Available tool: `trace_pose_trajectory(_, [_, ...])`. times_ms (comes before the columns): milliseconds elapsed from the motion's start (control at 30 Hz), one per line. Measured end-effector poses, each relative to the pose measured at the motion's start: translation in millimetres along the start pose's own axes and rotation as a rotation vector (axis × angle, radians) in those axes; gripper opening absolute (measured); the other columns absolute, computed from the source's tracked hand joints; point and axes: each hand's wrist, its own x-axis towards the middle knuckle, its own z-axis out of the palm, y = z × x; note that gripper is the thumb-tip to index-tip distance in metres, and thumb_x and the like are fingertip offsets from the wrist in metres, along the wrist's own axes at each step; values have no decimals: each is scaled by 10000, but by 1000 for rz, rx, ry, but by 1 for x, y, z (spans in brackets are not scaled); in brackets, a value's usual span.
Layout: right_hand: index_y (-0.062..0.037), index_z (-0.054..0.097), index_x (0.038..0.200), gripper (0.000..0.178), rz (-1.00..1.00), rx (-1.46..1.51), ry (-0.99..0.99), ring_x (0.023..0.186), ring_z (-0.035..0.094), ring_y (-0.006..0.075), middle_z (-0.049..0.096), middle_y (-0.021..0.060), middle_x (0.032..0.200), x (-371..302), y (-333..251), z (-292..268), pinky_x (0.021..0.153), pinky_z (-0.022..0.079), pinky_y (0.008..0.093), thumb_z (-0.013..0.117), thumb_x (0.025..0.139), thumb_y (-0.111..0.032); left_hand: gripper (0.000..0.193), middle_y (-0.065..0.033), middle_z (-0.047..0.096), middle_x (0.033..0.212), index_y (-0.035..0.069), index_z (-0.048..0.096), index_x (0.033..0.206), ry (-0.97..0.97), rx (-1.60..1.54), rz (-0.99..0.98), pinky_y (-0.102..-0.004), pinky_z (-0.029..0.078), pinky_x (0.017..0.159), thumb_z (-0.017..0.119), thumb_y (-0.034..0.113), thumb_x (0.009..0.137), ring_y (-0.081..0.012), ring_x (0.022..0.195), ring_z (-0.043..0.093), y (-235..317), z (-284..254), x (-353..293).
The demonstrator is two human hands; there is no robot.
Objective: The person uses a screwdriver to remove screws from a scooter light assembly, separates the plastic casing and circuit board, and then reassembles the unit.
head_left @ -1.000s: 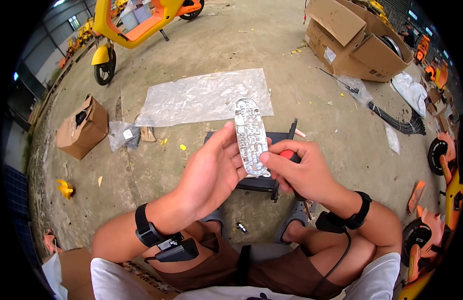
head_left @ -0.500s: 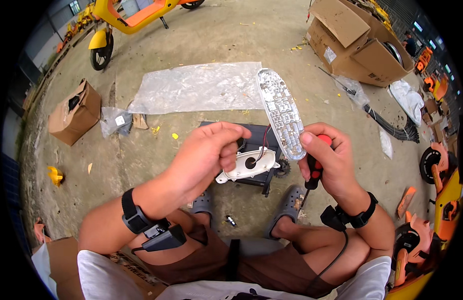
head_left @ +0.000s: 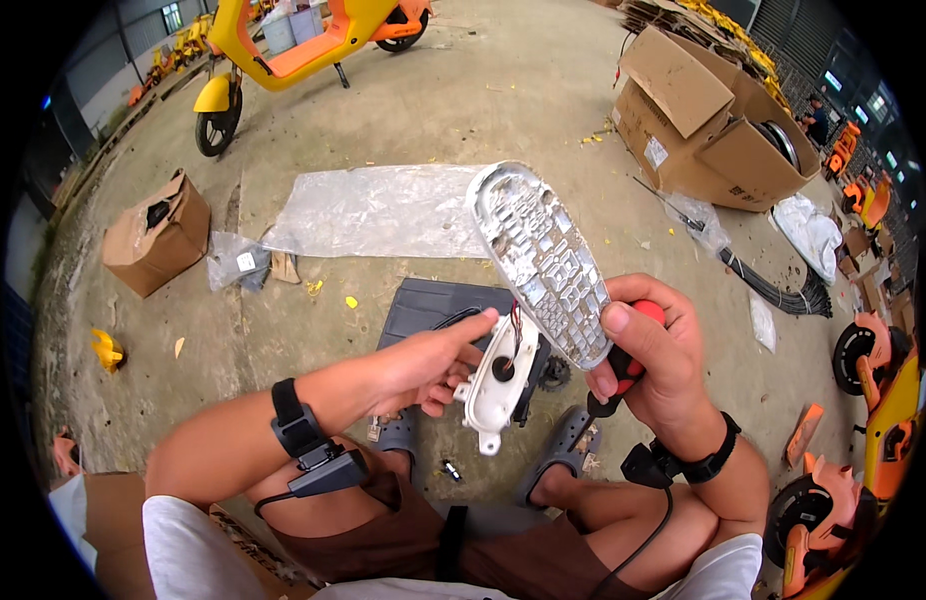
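- The grey ribbed lens cover [head_left: 541,260] is a long, rounded, silvery-clear piece with a grid of small cells across its face; it stands tilted, narrow end near, broad end far and to the left.
- The right hand [head_left: 655,362] grasps it at the near end, thumb pressed on its face, and the same fist also clenches a screwdriver [head_left: 623,365] with a red and black handle, its tip pointing down.
- The white housing [head_left: 499,384] is a smooth oval shell with a round hole in the middle; thin wires run from it up behind the cover.
- The left hand [head_left: 428,367] holds this housing from the left, fingers curled on its edge, index finger stretched along its top.
- Both parts are held in the air in front of the person, above a dark mat [head_left: 433,308] on the concrete floor [head_left: 483,100].
- A clear plastic sheet [head_left: 378,212] lies just beyond the mat.
- Far right stand open cardboard boxes [head_left: 713,120]; a small cardboard box [head_left: 155,232] sits at left.
- A yellow scooter [head_left: 293,45] is parked far left.
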Motion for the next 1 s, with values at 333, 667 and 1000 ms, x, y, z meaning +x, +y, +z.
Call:
trace_pose_trajectory(333, [40, 612, 1058, 242, 32, 67, 153, 477, 526, 134, 644, 88, 801, -3, 7, -18, 414, 400, 264, 626, 914, -155, 245, 90, 307, 592, 108, 519, 755, 1, 57, 95, -229, 205, 441, 600, 250, 938, -33, 480, 268, 7, 18, -6])
trace_pose_trajectory(667, [8, 567, 937, 230, 182, 163, 268, 463, 489, 145, 611, 112, 762, 4, 16, -31, 418, 408, 295, 526, 938, -218, 286, 65, 498, 663, 58, 617, 889, 197, -109, 417, -212, 241, 451, 656, 340, 919, -19, 517, 342, 8, 11, -12])
trace_pose_trajectory(1000, [9, 567, 966, 237, 122, 235, 218, 484, 486, 143, 600, 118, 770, 5, 24, -44, 427, 423, 302, 542, 931, -224, 200, 65, 550, 743, 55, 646, 996, 351, -28, 457, -217, 279, 513, 692, 216, 887, -18, 577, 357, 6, -15, -12])
